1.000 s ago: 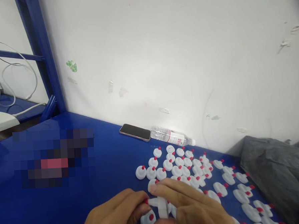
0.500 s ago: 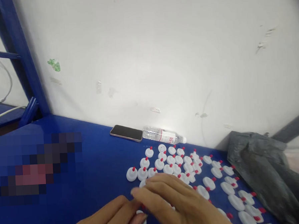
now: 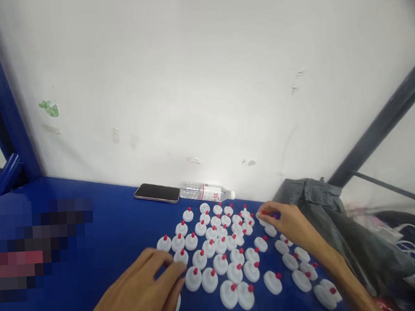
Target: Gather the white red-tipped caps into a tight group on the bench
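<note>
Blue desk [image 3: 121, 234] carries a big spread of white caps with red tips [image 3: 219, 247], rows running from 6 to 12 o'clock toward the wall. Left hand [image 3: 145, 288] lies flat at 7 o'clock of the spread, fingers loosely spread, fingertips touching the nearest caps at the spread's left edge; one more white cap peeks out under its palm. It grips nothing that shows. Right hand [image 3: 287, 223] reaches out to 2 o'clock of the spread, fingertips pinched on one cap [image 3: 263, 216] at the far edge. The two hands are well apart.

Judgement: to set that cap well, keep the pinch low on the white skirt, red tip up, and lower it straight so neighbours don't get knocked.

Phone [image 3: 157, 193] and water bottle [image 3: 205, 192] lie at 12 o'clock against the wall; grey bag [image 3: 321, 205] sits at 3 o'clock just beside the right hand.
</note>
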Action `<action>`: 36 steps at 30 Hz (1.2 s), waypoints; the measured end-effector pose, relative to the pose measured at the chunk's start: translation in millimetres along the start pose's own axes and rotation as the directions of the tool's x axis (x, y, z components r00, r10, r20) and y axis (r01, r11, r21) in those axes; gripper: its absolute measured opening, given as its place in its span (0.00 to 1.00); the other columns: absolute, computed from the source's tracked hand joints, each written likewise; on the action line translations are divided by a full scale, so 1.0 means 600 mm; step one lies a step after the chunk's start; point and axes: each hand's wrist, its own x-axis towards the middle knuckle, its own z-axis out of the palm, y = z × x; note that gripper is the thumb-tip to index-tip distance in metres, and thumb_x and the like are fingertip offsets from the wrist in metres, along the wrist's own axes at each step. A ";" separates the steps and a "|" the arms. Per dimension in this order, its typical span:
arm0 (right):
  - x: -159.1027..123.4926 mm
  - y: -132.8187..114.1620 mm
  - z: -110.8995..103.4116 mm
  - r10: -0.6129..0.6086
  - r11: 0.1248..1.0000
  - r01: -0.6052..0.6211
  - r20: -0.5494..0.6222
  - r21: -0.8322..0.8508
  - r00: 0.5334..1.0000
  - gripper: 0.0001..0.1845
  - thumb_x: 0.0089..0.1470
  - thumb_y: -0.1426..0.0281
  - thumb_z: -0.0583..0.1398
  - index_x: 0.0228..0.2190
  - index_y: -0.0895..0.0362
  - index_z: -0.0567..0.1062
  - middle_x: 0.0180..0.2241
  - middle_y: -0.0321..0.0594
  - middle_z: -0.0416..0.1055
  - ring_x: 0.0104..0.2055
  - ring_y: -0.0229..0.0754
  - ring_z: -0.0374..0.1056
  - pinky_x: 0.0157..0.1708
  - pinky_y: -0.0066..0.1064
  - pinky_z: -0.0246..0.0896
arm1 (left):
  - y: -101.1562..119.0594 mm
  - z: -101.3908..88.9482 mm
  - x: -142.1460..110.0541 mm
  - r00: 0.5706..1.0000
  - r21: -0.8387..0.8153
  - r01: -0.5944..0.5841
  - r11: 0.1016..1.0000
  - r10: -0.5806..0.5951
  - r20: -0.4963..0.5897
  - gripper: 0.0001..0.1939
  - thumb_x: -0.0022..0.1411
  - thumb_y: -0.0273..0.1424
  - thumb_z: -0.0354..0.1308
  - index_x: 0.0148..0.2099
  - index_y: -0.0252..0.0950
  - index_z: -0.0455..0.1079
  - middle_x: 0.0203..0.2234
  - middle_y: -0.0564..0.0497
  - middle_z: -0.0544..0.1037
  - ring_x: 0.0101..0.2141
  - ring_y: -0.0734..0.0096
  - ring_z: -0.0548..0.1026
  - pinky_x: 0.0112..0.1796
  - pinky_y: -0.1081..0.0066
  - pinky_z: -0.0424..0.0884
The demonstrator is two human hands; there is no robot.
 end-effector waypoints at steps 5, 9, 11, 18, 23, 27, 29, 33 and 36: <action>-0.015 0.020 0.022 0.042 0.999 -0.046 0.135 0.026 0.990 0.05 0.59 0.68 0.69 0.30 0.48 0.83 0.29 0.34 0.86 0.35 0.47 0.83 0.41 0.38 0.75 | 0.004 -0.036 0.117 0.985 0.037 0.010 0.999 -0.017 0.174 0.20 0.77 0.24 0.45 0.41 0.43 0.78 0.38 0.50 0.84 0.41 0.56 0.83 0.45 0.53 0.84; -0.021 0.019 0.020 0.042 0.999 -0.045 0.175 0.011 0.984 0.11 0.66 0.60 0.70 0.32 0.51 0.81 0.31 0.31 0.81 0.36 0.42 0.79 0.44 0.39 0.77 | -0.042 0.007 0.195 0.963 0.057 0.000 0.998 -0.015 0.268 0.07 0.76 0.36 0.66 0.49 0.39 0.79 0.47 0.49 0.85 0.48 0.59 0.84 0.51 0.52 0.83; -0.023 0.017 0.019 0.035 0.999 -0.037 0.192 0.007 0.981 0.13 0.68 0.58 0.69 0.33 0.51 0.80 0.31 0.31 0.81 0.37 0.42 0.79 0.44 0.39 0.77 | -0.054 0.040 0.229 0.946 0.068 -0.030 0.997 0.006 0.326 0.11 0.76 0.39 0.67 0.53 0.39 0.79 0.51 0.47 0.84 0.50 0.57 0.84 0.52 0.51 0.83; -0.020 0.015 0.032 0.011 1.000 -0.009 0.261 -0.005 0.965 0.13 0.70 0.58 0.67 0.38 0.54 0.81 0.36 0.33 0.82 0.40 0.43 0.80 0.49 0.44 0.79 | -0.042 0.132 0.301 0.884 0.159 -0.123 0.980 0.035 0.467 0.18 0.75 0.41 0.68 0.60 0.40 0.76 0.58 0.44 0.81 0.53 0.53 0.83 0.53 0.47 0.83; -0.020 0.026 0.036 -0.004 1.000 -0.001 0.255 0.021 0.967 0.13 0.70 0.58 0.67 0.40 0.55 0.81 0.37 0.34 0.83 0.41 0.44 0.80 0.50 0.47 0.78 | -0.056 0.160 0.312 0.854 0.210 -0.141 0.967 0.012 0.520 0.18 0.74 0.41 0.68 0.61 0.39 0.76 0.58 0.44 0.81 0.53 0.53 0.83 0.52 0.47 0.84; -0.023 0.027 0.024 -0.019 0.999 0.011 0.194 0.045 0.981 0.14 0.72 0.57 0.64 0.38 0.53 0.81 0.35 0.35 0.83 0.40 0.45 0.80 0.50 0.46 0.75 | -0.061 0.146 0.312 0.862 0.220 -0.134 0.966 0.004 0.507 0.17 0.75 0.41 0.68 0.59 0.39 0.76 0.57 0.45 0.82 0.52 0.54 0.83 0.52 0.48 0.84; -0.025 0.028 0.014 -0.017 0.999 0.010 0.149 0.052 0.989 0.16 0.73 0.57 0.60 0.37 0.51 0.82 0.34 0.36 0.84 0.39 0.47 0.80 0.49 0.45 0.74 | -0.063 0.122 0.310 0.874 0.223 -0.116 0.968 -0.007 0.485 0.16 0.75 0.41 0.67 0.58 0.39 0.77 0.55 0.46 0.83 0.50 0.55 0.83 0.51 0.49 0.84; -0.025 0.040 -0.004 0.012 0.997 -0.016 0.061 0.072 0.998 0.18 0.74 0.56 0.58 0.38 0.51 0.82 0.34 0.38 0.85 0.38 0.47 0.80 0.47 0.44 0.73 | -0.084 0.057 0.290 0.915 0.257 -0.038 0.966 -0.070 0.398 0.15 0.75 0.41 0.67 0.57 0.39 0.77 0.52 0.47 0.84 0.48 0.57 0.84 0.50 0.50 0.84; -0.025 0.052 -0.017 0.046 0.995 -0.045 -0.005 0.094 0.999 0.20 0.74 0.52 0.59 0.38 0.52 0.82 0.34 0.35 0.83 0.39 0.46 0.79 0.49 0.45 0.73 | -0.117 0.023 0.256 0.933 0.293 0.032 0.955 -0.133 0.333 0.14 0.76 0.40 0.66 0.57 0.38 0.76 0.50 0.48 0.84 0.46 0.58 0.84 0.48 0.52 0.84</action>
